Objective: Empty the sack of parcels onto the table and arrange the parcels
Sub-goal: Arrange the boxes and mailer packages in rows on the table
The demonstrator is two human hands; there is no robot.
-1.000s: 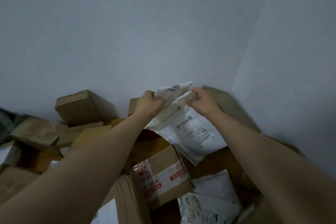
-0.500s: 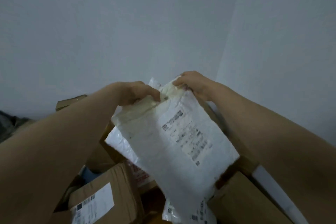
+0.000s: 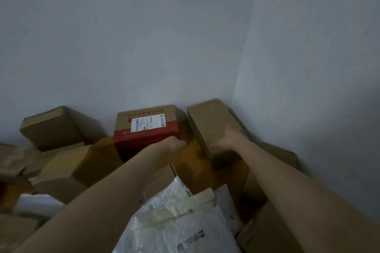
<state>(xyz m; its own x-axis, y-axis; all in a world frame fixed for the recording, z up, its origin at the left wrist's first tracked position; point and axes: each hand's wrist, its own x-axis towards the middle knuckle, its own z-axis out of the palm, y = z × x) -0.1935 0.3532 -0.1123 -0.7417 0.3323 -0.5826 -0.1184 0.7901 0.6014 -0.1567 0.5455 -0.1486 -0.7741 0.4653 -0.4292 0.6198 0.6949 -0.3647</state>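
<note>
Both arms are now stretching forward over the pile, no longer holding up the white mailer (image 3: 181, 224), which is lying flat in the foreground among other parcels. The right grip (image 3: 228, 138) is resting on the plain brown box (image 3: 207, 117) in the wall corner, fingers spread open against it. The left grip (image 3: 174, 144) is touching the near corner of the red-banded box (image 3: 144, 129); its fingers are hidden, so I cannot tell whether it is open or closed.

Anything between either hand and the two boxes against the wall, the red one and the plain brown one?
Nothing visible. The left hand is at the red box's near right corner, and the right hand lies on the brown box. How the fingers of either hand grip is too blurred to tell.
</note>
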